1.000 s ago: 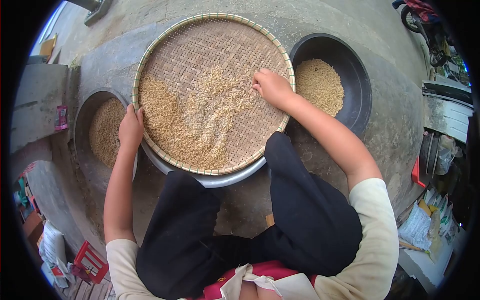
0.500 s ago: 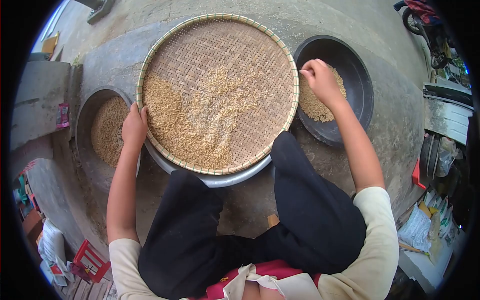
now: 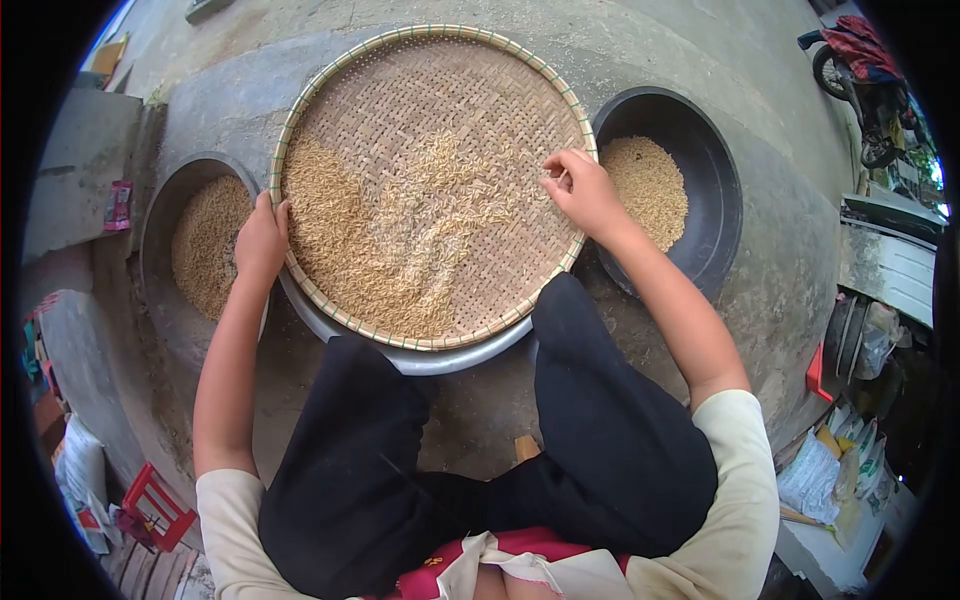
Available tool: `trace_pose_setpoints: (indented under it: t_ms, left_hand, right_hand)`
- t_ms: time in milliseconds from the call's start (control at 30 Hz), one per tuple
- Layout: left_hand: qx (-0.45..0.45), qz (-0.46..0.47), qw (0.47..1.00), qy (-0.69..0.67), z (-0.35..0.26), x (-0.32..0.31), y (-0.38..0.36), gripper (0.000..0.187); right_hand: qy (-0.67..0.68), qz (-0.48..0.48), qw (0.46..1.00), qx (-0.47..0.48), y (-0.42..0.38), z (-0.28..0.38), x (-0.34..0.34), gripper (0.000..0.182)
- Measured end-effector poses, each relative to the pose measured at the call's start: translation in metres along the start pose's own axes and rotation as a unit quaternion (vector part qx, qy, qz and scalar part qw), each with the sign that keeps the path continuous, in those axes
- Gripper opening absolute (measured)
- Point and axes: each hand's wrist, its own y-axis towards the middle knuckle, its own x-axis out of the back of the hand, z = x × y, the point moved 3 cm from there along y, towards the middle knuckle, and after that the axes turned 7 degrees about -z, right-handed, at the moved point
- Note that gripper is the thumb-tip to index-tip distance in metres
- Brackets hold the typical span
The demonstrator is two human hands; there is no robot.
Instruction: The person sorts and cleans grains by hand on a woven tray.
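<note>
A round woven bamboo winnowing tray (image 3: 500, 85) rests on a silver metal basin (image 3: 455, 358) in front of my knees. Unhusked rice grains (image 3: 330, 240) lie thickest on its left and lower left, with a thinner scatter toward the middle. My left hand (image 3: 262, 238) is closed on the tray's left rim, thumb on top. Over the right part of the tray hovers my right hand (image 3: 582, 192), fingers curled but thumb and fingertips apart, with nothing visible between them. Right of the tray, a black tub (image 3: 715, 190) holds paler grain (image 3: 645, 190).
Another dark tub (image 3: 160, 225) with grain stands at the left, partly behind my left arm. A low concrete wall (image 3: 85, 170) carries a pink packet (image 3: 118, 205). Red plastic stool (image 3: 158, 508) at lower left; plastic bags (image 3: 815, 480) at lower right; motorbike (image 3: 865, 90) at upper right.
My right hand has moved left from above the black tub's edge to over the tray, and its fingertips have parted. The left hand keeps its hold on the rim.
</note>
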Motion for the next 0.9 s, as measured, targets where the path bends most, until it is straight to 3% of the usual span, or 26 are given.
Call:
trace_pose_setpoints:
  t_ms: [67, 133, 267, 467, 567, 667, 767, 867, 900]
  left_hand:
    - [-0.003, 0.003, 1.0, 0.002, 0.0, 0.0, 0.0, 0.039]
    - [0.0, 0.01, 1.0, -0.003, 0.001, 0.0, 0.001, 0.039]
    - [-0.005, 0.002, 1.0, -0.014, 0.001, 0.0, 0.0, 0.039]
    - [-0.007, 0.002, 1.0, -0.009, 0.001, 0.001, -0.001, 0.039]
    - [-0.014, -0.009, 1.0, -0.009, 0.001, 0.0, 0.0, 0.038]
    - [-0.011, -0.006, 1.0, -0.016, 0.001, 0.0, -0.001, 0.036]
    - [-0.004, -0.005, 1.0, -0.016, 0.0, 0.001, -0.001, 0.036]
    - [-0.006, -0.008, 1.0, -0.015, 0.001, -0.001, 0.0, 0.036]
    - [-0.003, -0.004, 1.0, -0.015, 0.0, 0.0, -0.001, 0.036]
  right_hand:
    - [-0.015, 0.022, 0.999, 0.017, 0.005, -0.004, -0.016, 0.017]
    - [-0.048, 0.084, 0.994, -0.054, 0.008, -0.009, -0.027, 0.018]
    - [-0.099, 0.091, 0.989, -0.054, 0.01, -0.001, -0.028, 0.018]
    - [-0.099, 0.061, 0.993, -0.035, 0.012, -0.004, -0.028, 0.017]
    - [-0.097, 0.069, 0.992, -0.05, 0.009, 0.003, -0.001, 0.014]
    - [-0.075, 0.002, 0.992, -0.098, -0.001, -0.011, 0.043, 0.012]
    - [-0.18, -0.034, 0.976, -0.119, -0.013, -0.03, 0.067, 0.014]
    - [-0.11, -0.061, 0.985, -0.114, -0.018, -0.03, 0.065, 0.015]
    - [-0.073, -0.022, 0.993, -0.086, -0.017, -0.016, 0.054, 0.014]
